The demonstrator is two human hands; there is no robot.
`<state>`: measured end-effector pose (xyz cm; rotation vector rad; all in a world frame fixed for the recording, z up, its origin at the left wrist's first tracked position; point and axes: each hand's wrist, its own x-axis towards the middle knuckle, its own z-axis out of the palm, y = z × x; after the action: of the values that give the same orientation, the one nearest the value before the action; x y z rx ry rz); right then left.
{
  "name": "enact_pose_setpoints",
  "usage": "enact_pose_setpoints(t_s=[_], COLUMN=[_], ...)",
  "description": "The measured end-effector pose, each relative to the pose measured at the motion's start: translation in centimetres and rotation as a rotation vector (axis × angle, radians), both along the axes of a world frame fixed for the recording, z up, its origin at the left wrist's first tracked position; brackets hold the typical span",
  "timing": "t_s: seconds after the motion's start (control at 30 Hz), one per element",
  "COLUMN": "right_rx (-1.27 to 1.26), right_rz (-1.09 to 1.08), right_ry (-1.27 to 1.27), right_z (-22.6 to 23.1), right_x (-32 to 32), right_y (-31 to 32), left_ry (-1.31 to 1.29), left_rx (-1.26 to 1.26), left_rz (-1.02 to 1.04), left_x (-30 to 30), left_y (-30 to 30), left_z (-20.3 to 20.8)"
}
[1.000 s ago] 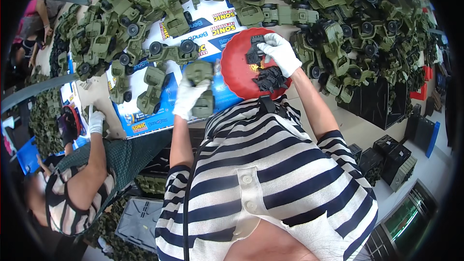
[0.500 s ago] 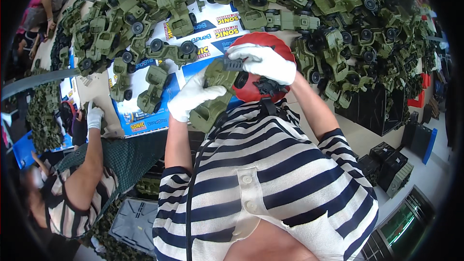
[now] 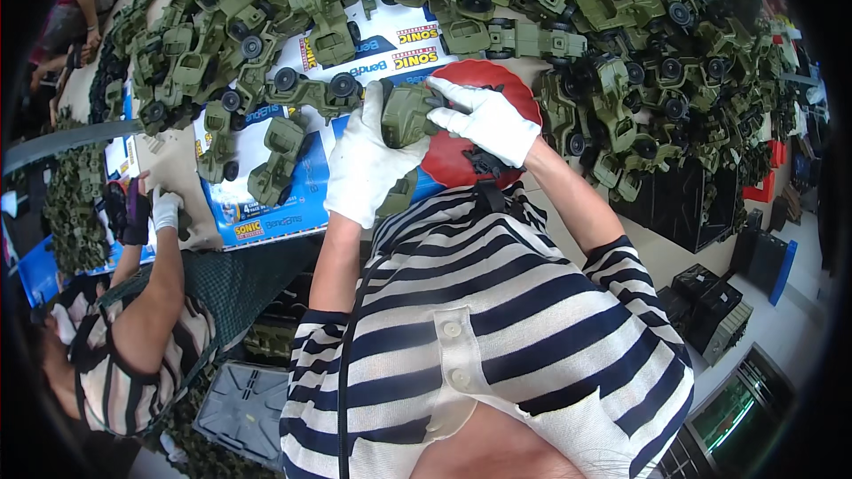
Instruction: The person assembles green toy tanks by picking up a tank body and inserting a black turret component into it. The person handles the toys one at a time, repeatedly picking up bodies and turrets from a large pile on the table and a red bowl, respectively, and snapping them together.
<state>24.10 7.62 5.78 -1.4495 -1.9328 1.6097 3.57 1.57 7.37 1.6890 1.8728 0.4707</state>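
A green toy jeep [image 3: 410, 113] is in my left hand [image 3: 364, 164], whose fingers and thumb wrap round its body. Its lower end shows below that hand. My right hand [image 3: 493, 124] is closed at the jeep's right end, with its fingertips against a small black plastic part [image 3: 437, 99] that they mostly cover. Under my right hand lies a red scalloped plate [image 3: 524, 93], and small black parts [image 3: 484, 162] rest in it.
Many green toy jeeps [image 3: 537, 38] are heaped along the far side and right of the table. Printed blue and white cardboard [image 3: 311, 182] covers part of it. At left, a co-worker's gloved hand [image 3: 166, 208] is over the table. Black crates [image 3: 710, 302] stand at right.
My left hand has moved up and right, turning the jeep and closing further round it. My right hand has shifted slightly lower against its end. The co-worker's hands have moved too.
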Motion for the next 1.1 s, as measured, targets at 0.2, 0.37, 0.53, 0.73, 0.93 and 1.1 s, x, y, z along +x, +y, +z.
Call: enact_pose_setpoints(t_s=[0.2,0.37,0.53,0.73,0.93,1.1], right_rx=[-0.186,-0.170,-0.232,-0.295,-0.233,-0.184], right_rz=[-0.107,0.021,-0.010,-0.001,0.077,-0.047], right_ry=[0.573,0.625,0.741,0.755,0.732,0.707], right_z=[1.3,-0.9,-2.7,-2.9,-3.3,-1.9], right_x=[3.3,3.5,3.5,3.8,4.1,2.2], right_y=[2.6,2.4,1.8,1.9,2.5,2.6], left_ry=[-1.109,-1.133,-1.032,-1.138,-1.141,-1.021], left_rx=[-0.277,-0.397,-0.444,-0.427,-0.448,-0.151], left_rz=[-0.023,-0.003,0.015,0.031,0.036,0.176], left_x=[-1.3,-0.5,-0.1,0.2,0.3,3.1], left_y=[0.0,0.0,0.2,0.1,0.2,-0.3], left_z=[0.0,0.5,0.8,1.4,1.5,-1.3])
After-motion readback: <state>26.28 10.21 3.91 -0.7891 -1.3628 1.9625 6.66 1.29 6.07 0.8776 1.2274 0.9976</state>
